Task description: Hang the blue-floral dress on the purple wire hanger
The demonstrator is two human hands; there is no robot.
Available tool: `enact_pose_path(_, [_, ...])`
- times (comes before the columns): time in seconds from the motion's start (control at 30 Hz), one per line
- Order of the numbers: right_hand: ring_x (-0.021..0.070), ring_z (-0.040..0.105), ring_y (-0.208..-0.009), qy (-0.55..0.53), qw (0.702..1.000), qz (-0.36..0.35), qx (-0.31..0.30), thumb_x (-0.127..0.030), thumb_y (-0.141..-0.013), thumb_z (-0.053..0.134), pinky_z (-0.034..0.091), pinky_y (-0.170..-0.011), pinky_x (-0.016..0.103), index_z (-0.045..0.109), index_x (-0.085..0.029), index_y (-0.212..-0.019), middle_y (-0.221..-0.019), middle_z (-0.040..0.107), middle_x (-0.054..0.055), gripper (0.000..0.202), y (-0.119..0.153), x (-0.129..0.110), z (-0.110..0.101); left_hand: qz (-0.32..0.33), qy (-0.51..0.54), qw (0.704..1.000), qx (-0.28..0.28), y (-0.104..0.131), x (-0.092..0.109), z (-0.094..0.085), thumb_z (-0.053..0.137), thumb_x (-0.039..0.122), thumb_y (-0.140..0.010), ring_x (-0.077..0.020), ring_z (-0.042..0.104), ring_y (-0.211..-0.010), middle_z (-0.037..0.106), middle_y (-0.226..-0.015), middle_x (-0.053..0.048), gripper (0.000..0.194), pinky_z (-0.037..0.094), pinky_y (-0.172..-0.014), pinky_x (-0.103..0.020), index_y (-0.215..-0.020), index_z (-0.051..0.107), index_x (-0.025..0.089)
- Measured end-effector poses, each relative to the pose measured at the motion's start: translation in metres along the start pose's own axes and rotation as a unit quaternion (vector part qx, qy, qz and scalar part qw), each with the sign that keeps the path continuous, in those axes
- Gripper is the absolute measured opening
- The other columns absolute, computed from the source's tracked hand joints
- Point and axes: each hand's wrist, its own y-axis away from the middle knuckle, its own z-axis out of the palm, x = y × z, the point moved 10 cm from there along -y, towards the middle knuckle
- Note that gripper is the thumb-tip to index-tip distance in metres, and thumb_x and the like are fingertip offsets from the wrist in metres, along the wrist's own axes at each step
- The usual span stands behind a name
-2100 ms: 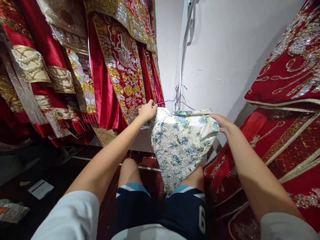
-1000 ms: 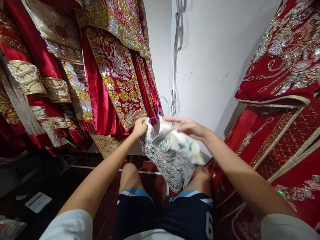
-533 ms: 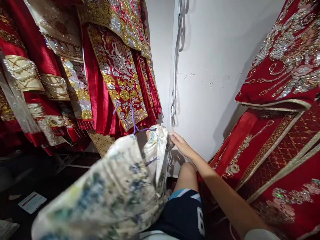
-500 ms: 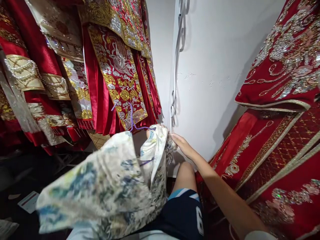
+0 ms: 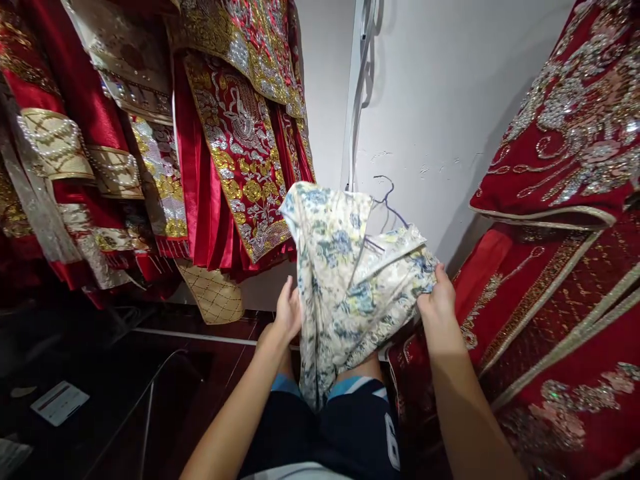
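Observation:
A floral garment in white, blue and yellow hangs on a purple hanger, whose hook shows above the neckline at the right. The cloth is spread in front of my knees. My right hand pinches the garment's right edge between thumb and fingers. At the left edge of the cloth is my left hand, its thumb and fingers apart, with some fingers hidden beside the fabric.
Red embroidered garments hang at the left, and more beaded red clothing at the right. A white wall with a metal strip stands ahead. A card lies at lower left.
The floral garment and its hanger have moved right and up and now face me spread out. My left hand has come into view beside the cloth. My right hand has moved right.

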Motion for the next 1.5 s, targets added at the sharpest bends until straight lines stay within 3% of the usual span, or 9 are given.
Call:
enact_pose_path(0.27, [0.017, 0.07, -0.098, -0.003, 0.993, -0.036, -0.108, -0.041, -0.089, 0.064, 0.058, -0.09, 0.034, 0.065, -0.018, -0.099, -0.105, 0.071, 0.005, 0.024, 0.012, 0.01, 0.061, 0.083, -0.193, 0.972, 0.106, 0.01, 0.01, -0.007, 0.087, 0.038, -0.063, -0.0339, 0.063, -0.12, 0.073, -0.117, -0.015, 0.054, 0.047, -0.104, -0.041, -0.108, 0.072, 0.012])
enact_pose_path(0.53, [0.0205, 0.057, -0.121, 0.172, 0.968, -0.184, 0.009, -0.043, -0.082, 0.063, 0.047, -0.102, 0.035, 0.061, -0.022, -0.115, -0.129, 0.062, 0.007, 0.04, 0.087, 0.038, -0.029, 0.044, -0.176, 0.97, 0.161, 0.037, -0.035, -0.032, 0.088, 0.034, -0.063, -0.032, 0.064, -0.12, 0.072, -0.118, -0.016, 0.048, 0.046, -0.107, -0.042, -0.103, 0.073, 0.012])
enact_pose_path(0.67, [0.0186, 0.062, -0.07, 0.276, 0.936, 0.016, -0.217, -0.058, -0.077, 0.066, 0.049, -0.063, 0.031, 0.062, -0.02, -0.083, -0.079, 0.065, 0.004, 0.038, 0.121, 0.127, -0.009, 0.054, -0.196, 0.97, 0.13, 0.043, -0.042, -0.012, 0.088, 0.031, -0.064, -0.0315, 0.061, -0.124, 0.069, -0.127, -0.016, 0.055, 0.045, -0.11, -0.042, -0.113, 0.069, 0.013])
enact_pose_path(0.77, [0.0154, 0.051, -0.055, 0.322, 0.889, 0.07, -0.318, -0.065, -0.079, 0.065, 0.041, -0.053, 0.028, 0.055, -0.023, -0.07, -0.061, 0.052, -0.002, 0.044, 0.141, 0.152, 0.008, 0.05, -0.218, 0.968, 0.114, 0.048, -0.04, -0.004, 0.087, 0.035, -0.065, -0.0329, 0.062, -0.122, 0.068, -0.127, -0.017, 0.062, 0.047, -0.107, -0.043, -0.118, 0.066, 0.012])
enact_pose_path(1.07, [0.0117, 0.042, -0.049, 0.258, 0.919, 0.101, -0.28, -0.057, -0.08, 0.064, 0.03, -0.047, 0.026, 0.054, -0.022, -0.066, -0.055, 0.048, -0.003, 0.039, 0.143, 0.131, 0.01, 0.057, -0.301, 0.943, 0.127, 0.053, -0.032, -0.01, 0.082, 0.041, -0.073, -0.0361, 0.06, -0.124, 0.067, -0.126, -0.018, 0.053, 0.049, -0.103, -0.045, -0.117, 0.065, 0.016])
enact_pose_path(1.23, [0.0102, 0.04, -0.047, 0.262, 0.922, 0.121, -0.259, -0.046, -0.074, 0.066, 0.027, -0.045, 0.024, 0.06, -0.02, -0.062, -0.052, 0.049, -0.003, 0.029, 0.139, 0.127, 0.005, 0.292, -0.405, 0.823, 0.271, 0.085, 0.009, -0.014, 0.075, 0.036, -0.079, -0.0321, 0.05, -0.131, 0.053, -0.138, -0.016, 0.061, 0.042, -0.109, -0.048, -0.133, 0.05, 0.021])
enact_pose_path(1.3, [0.0098, 0.041, -0.047, 0.274, 0.909, 0.122, -0.289, -0.043, -0.074, 0.065, 0.028, -0.045, 0.024, 0.064, -0.019, -0.064, -0.052, 0.051, -0.002, 0.027, 0.145, 0.127, 0.012, 0.34, -0.454, 0.795, 0.214, 0.086, 0.013, 0.008, 0.07, 0.03, -0.082, -0.0291, 0.05, -0.13, 0.055, -0.134, -0.013, 0.044, 0.04, -0.11, -0.046, -0.123, 0.056, 0.022])
enact_pose_path(1.4, [0.0092, 0.04, -0.046, 0.299, 0.885, 0.111, -0.339, -0.039, -0.074, 0.064, 0.028, -0.045, 0.023, 0.067, -0.018, -0.063, -0.049, 0.051, -0.002, 0.024, 0.155, 0.124, 0.028, 0.266, -0.48, 0.834, 0.052, 0.062, -0.01, 0.037, 0.063, 0.018, -0.081, -0.0255, 0.059, -0.116, 0.065, -0.117, -0.009, 0.029, 0.045, -0.101, -0.039, -0.11, 0.062, 0.021])
enact_pose_path(1.5, [0.0089, 0.04, -0.043, 0.318, 0.863, 0.107, -0.379, -0.037, -0.074, 0.064, 0.027, -0.044, 0.023, 0.069, -0.017, -0.063, -0.046, 0.051, -0.002, 0.023, 0.16, 0.122, 0.045, 0.2, -0.465, 0.862, -0.002, 0.046, -0.028, 0.046, 0.055, 0.012, -0.081, -0.0213, 0.064, -0.093, 0.068, -0.096, -0.006, 0.024, 0.047, -0.084, -0.031, -0.102, 0.062, 0.019])
